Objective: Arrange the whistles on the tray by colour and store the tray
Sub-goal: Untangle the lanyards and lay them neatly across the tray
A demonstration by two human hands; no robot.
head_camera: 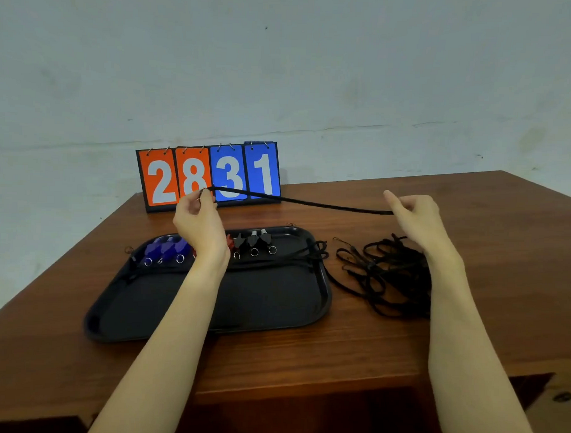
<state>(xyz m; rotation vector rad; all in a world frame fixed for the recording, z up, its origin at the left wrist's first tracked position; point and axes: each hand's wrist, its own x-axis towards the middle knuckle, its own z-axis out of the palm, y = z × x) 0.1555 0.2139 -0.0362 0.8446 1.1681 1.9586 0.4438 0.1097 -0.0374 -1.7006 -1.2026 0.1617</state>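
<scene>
Hands work above a brown wooden table (370, 332). The left hand (198, 218) pinches one end of a black lanyard (297, 201) between thumb and fingertips, and the right hand (413, 214) grips the other end with curled fingers, index finger pointing left, so that the cord stretches nearly taut between them, raised over the table. Below the left forearm lies a black tray (274, 300). Along its far edge stand three blue whistles (166, 249) at the left and three black whistles (254, 239) towards the right; a red whistle (230, 242) peeks out between them, mostly hidden by the wrist. A black cord lies across the tray's right rim. Just right of the tray sits a tangled heap of black lanyards (382, 274). Behind the tray a flip scoreboard (211, 176) shows 28 in orange and 31 in blue.
</scene>
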